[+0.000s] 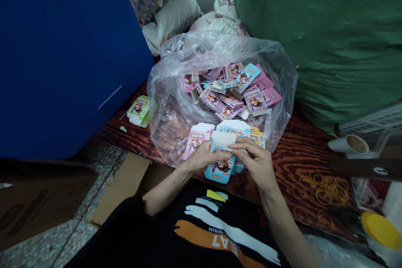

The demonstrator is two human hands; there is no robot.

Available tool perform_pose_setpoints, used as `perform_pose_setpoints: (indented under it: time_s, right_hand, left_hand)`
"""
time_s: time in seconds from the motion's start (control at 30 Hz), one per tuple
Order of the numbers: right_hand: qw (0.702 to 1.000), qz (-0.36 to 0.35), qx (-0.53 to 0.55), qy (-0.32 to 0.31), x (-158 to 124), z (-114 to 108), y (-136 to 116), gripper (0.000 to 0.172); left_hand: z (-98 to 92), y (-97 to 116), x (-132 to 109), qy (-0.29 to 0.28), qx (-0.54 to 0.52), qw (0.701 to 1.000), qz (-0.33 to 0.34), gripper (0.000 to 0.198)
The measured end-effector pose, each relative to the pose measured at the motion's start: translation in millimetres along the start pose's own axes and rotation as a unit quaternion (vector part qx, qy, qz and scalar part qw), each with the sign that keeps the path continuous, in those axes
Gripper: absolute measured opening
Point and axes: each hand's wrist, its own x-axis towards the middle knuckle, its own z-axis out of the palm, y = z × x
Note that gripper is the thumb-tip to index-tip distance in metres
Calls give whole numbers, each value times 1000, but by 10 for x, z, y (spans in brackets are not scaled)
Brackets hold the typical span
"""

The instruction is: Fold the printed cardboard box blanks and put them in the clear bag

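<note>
Both hands grip a small stack of flat printed cartons (pixel 220 163) just in front of my chest. My left hand (pixel 204 157) holds the stack from the left side, fingers curled round it. My right hand (pixel 256 161) closes on it from the right, with the fingers pressing the top white flap. The front carton is light blue with a cartoon figure; pink ones show behind it. Just beyond lies a clear plastic bag (pixel 282 79), open at the top, with several more pink and blue cartons (pixel 234 90) heaped inside.
A dark wooden table (pixel 298 155) carries the bag, a green carton (pixel 138 111) at left, rubber bands (pixel 326 188) and a tape roll (pixel 353 144) at right. A blue panel (pixel 63 50) stands left, a green sack (pixel 329 37) right, cardboard (pixel 125 184) on the floor.
</note>
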Motion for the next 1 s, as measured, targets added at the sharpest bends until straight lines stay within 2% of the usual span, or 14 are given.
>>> perform_pose_setpoints:
  time_s: [0.2, 0.33, 0.43, 0.5, 0.53, 0.6, 0.63, 0.67, 0.8, 0.87, 1.0]
  right_hand:
    - [991, 12, -20, 132, 67, -56, 76, 7]
    - [992, 11, -25, 125, 73, -118, 77, 7]
    - [994, 9, -26, 108, 54, -129, 75, 9]
    - [994, 25, -8, 106, 40, -121, 83, 2]
    - [993, 38, 11, 108, 36, -116, 89, 11]
    - [991, 61, 52, 103, 36, -116, 99, 37]
    - [991, 66, 62, 94, 41, -124, 100, 44]
    - [993, 65, 61, 78, 46, -138, 96, 42]
    - [999, 25, 22, -11, 67, -196, 50, 8]
    - [999, 26, 27, -31, 69, -189, 32, 11]
    - [995, 94, 44, 8, 66, -101, 47, 17]
  left_hand:
    - [6, 18, -45, 77, 40, 995, 43, 67]
    - [-20, 55, -119, 88, 144, 978, 121, 52]
    - [-49, 94, -160, 60, 267, 942, 194, 47]
    - [-73, 135, -171, 36, 323, 919, 223, 40]
    - [-86, 160, -172, 26, 335, 913, 230, 37]
    - [-108, 210, -169, 12, 347, 910, 226, 33]
    - [-116, 231, -166, 5, 354, 909, 219, 32]
    - [-120, 249, -165, 0, 361, 908, 211, 31]
    - [-94, 261, -175, 12, 336, 928, 159, 31]
    - [-69, 243, -187, 21, 297, 946, 130, 39]
    - [-52, 214, -191, 21, 298, 947, 117, 48]
